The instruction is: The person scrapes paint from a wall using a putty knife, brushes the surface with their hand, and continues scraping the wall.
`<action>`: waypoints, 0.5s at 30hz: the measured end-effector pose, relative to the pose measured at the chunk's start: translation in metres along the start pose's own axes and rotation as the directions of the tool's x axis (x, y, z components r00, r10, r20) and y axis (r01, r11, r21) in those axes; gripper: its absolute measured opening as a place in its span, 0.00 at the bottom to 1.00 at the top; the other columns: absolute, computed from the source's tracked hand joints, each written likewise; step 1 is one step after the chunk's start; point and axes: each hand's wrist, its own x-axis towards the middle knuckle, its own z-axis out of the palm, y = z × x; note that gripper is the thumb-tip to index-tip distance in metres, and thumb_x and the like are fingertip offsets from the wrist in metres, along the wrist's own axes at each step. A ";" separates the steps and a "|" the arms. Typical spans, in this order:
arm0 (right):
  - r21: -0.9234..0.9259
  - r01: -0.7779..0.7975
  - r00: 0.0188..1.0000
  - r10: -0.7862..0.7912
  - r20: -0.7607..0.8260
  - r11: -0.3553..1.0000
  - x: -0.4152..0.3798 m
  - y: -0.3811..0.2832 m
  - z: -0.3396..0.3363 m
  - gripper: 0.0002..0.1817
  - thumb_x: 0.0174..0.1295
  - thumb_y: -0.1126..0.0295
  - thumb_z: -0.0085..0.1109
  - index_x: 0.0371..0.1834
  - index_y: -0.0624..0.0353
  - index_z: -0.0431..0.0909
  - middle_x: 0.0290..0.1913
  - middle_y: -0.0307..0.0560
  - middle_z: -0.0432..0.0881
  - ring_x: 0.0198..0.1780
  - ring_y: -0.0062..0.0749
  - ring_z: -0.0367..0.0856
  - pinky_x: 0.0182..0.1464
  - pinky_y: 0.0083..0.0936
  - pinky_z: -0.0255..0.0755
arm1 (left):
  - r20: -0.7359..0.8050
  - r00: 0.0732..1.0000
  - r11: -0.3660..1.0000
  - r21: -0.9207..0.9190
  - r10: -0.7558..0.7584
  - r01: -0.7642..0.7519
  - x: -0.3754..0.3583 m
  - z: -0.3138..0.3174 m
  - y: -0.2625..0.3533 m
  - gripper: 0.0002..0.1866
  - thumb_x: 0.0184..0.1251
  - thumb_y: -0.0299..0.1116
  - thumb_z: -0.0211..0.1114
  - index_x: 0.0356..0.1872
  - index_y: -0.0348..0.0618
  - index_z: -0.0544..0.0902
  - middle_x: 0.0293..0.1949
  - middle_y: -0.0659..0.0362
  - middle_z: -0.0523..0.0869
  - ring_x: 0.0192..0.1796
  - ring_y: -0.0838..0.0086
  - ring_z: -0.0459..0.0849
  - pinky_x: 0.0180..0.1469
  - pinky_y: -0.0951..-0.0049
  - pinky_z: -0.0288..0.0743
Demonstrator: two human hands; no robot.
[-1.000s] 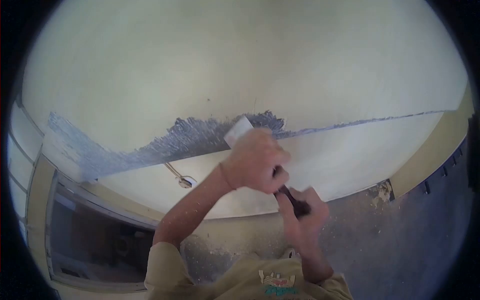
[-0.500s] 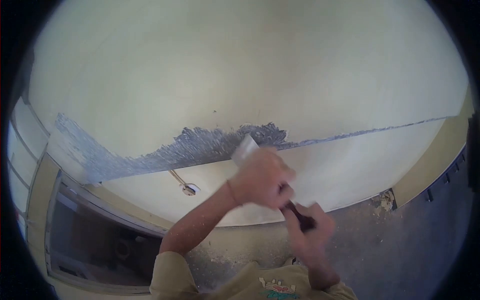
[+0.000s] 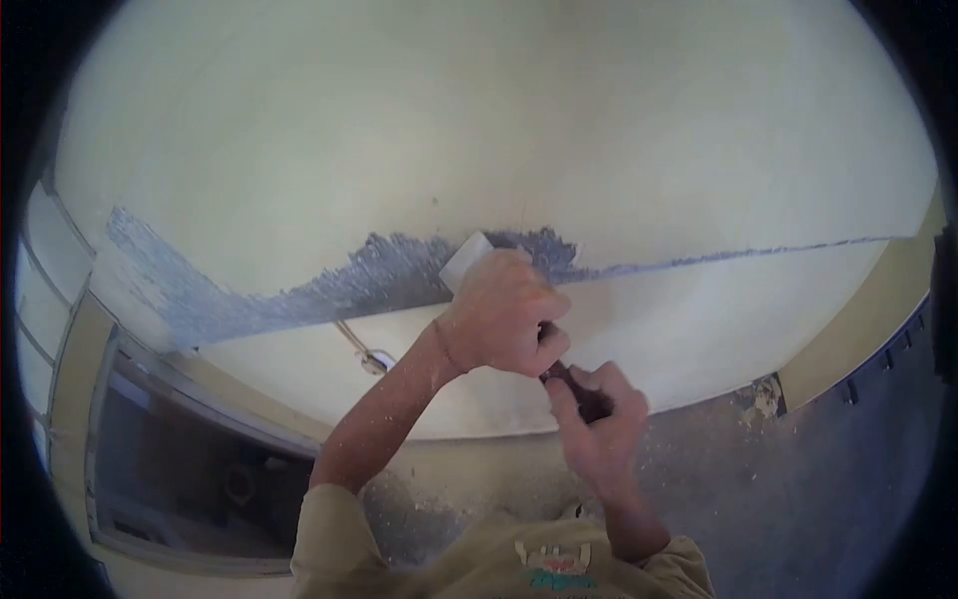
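My left hand [image 3: 499,317] is wrapped round the upper part of a scraper, close below its wide pale blade [image 3: 466,262]. Lower on the same tool, my right hand [image 3: 611,429] grips the dark reddish-brown handle [image 3: 584,392]. The blade lies against a grey, rough, scraped patch [image 3: 349,290] along the lower edge of a large pale painted surface [image 3: 499,130]. My left hand covers part of the blade and the upper handle. Pale flecks dot my left forearm.
Under the edge runs another pale wall face [image 3: 679,334] with a small fixture [image 3: 376,361] on it. A framed dark opening [image 3: 190,469] is at lower left. Pale debris is scattered on the grey floor [image 3: 738,479]. Dark pegs line the edge at right.
Both hands and the scraper have moved up and slightly left. The blade now sits higher across the grey patch. Both grips are kept.
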 end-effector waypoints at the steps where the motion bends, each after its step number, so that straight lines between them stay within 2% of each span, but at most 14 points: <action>1: 0.024 -0.023 1.000 0.023 0.003 0.999 0.001 -0.004 -0.003 0.15 0.56 0.78 0.67 0.21 0.61 0.67 0.15 0.41 0.73 0.21 0.10 0.65 0.20 0.19 0.62 | -0.008 1.000 1.000 -0.018 0.002 -0.002 0.002 0.001 0.000 0.11 0.35 0.34 0.61 0.08 0.47 0.67 0.11 0.57 0.72 0.17 0.59 0.72 0.27 0.63 0.65; 2: 0.026 -0.012 1.000 0.012 0.001 1.000 -0.002 -0.004 -0.009 0.15 0.56 0.78 0.67 0.21 0.61 0.67 0.15 0.41 0.73 0.21 0.10 0.65 0.20 0.19 0.62 | -0.013 1.000 1.000 -0.011 0.010 -0.010 0.005 0.004 0.005 0.11 0.35 0.34 0.61 0.08 0.47 0.67 0.11 0.57 0.72 0.17 0.59 0.72 0.27 0.63 0.65; 4: 0.051 0.035 0.998 -0.032 -0.052 0.998 -0.012 -0.005 -0.016 0.15 0.57 0.77 0.66 0.21 0.61 0.67 0.15 0.39 0.70 0.21 0.11 0.63 0.19 0.19 0.60 | 0.099 0.995 0.998 -0.066 0.012 -0.006 0.008 0.008 0.020 0.11 0.35 0.34 0.61 0.08 0.47 0.67 0.11 0.56 0.72 0.17 0.58 0.72 0.27 0.62 0.65; 5: 0.053 0.042 0.998 -0.039 -0.057 0.998 -0.008 -0.001 -0.009 0.15 0.57 0.77 0.66 0.21 0.61 0.67 0.15 0.39 0.70 0.21 0.11 0.63 0.19 0.19 0.60 | 0.098 0.995 0.998 -0.062 0.019 -0.013 0.007 0.001 0.011 0.11 0.35 0.34 0.61 0.08 0.47 0.67 0.11 0.56 0.72 0.17 0.58 0.72 0.27 0.62 0.65; 7: -0.045 0.037 0.999 -0.037 0.000 0.998 0.006 -0.005 0.006 0.14 0.56 0.77 0.67 0.23 0.62 0.69 0.16 0.41 0.73 0.21 0.10 0.65 0.20 0.19 0.62 | 0.013 1.000 1.000 -0.024 -0.009 0.010 0.006 -0.010 -0.006 0.12 0.37 0.34 0.61 0.08 0.46 0.67 0.11 0.56 0.72 0.17 0.58 0.72 0.28 0.62 0.66; 10: -0.006 -0.025 0.999 0.025 0.033 1.000 0.008 -0.016 -0.003 0.14 0.55 0.77 0.68 0.22 0.62 0.68 0.17 0.43 0.75 0.22 0.10 0.67 0.21 0.18 0.65 | -0.056 0.997 0.998 -0.017 0.054 -0.055 0.006 -0.001 -0.005 0.12 0.33 0.31 0.61 0.10 0.46 0.63 0.11 0.59 0.66 0.16 0.62 0.68 0.24 0.66 0.61; 11: -0.003 -0.011 0.999 0.011 0.030 1.000 0.005 -0.017 -0.007 0.14 0.55 0.77 0.68 0.22 0.62 0.68 0.17 0.43 0.75 0.22 0.10 0.67 0.21 0.18 0.65 | -0.061 0.996 0.998 -0.006 0.063 -0.063 0.005 0.002 -0.003 0.12 0.33 0.31 0.61 0.10 0.46 0.63 0.11 0.59 0.66 0.16 0.62 0.68 0.24 0.66 0.61; 13: -0.170 0.104 0.995 -0.101 0.026 0.980 -0.007 -0.014 -0.022 0.16 0.54 0.77 0.68 0.22 0.63 0.67 0.17 0.45 0.75 0.22 0.10 0.67 0.22 0.18 0.66 | -0.061 0.995 0.993 -0.084 0.073 -0.078 0.002 0.015 0.008 0.12 0.32 0.31 0.61 0.10 0.47 0.63 0.11 0.60 0.66 0.16 0.63 0.68 0.24 0.67 0.62; 15: -0.138 0.088 0.996 -0.085 0.026 0.986 -0.014 -0.005 -0.025 0.15 0.54 0.77 0.68 0.22 0.63 0.67 0.17 0.45 0.75 0.22 0.11 0.66 0.22 0.19 0.66 | -0.047 0.997 0.993 -0.097 0.056 -0.060 -0.001 0.020 0.014 0.12 0.32 0.31 0.62 0.10 0.47 0.64 0.11 0.60 0.66 0.16 0.63 0.68 0.24 0.66 0.62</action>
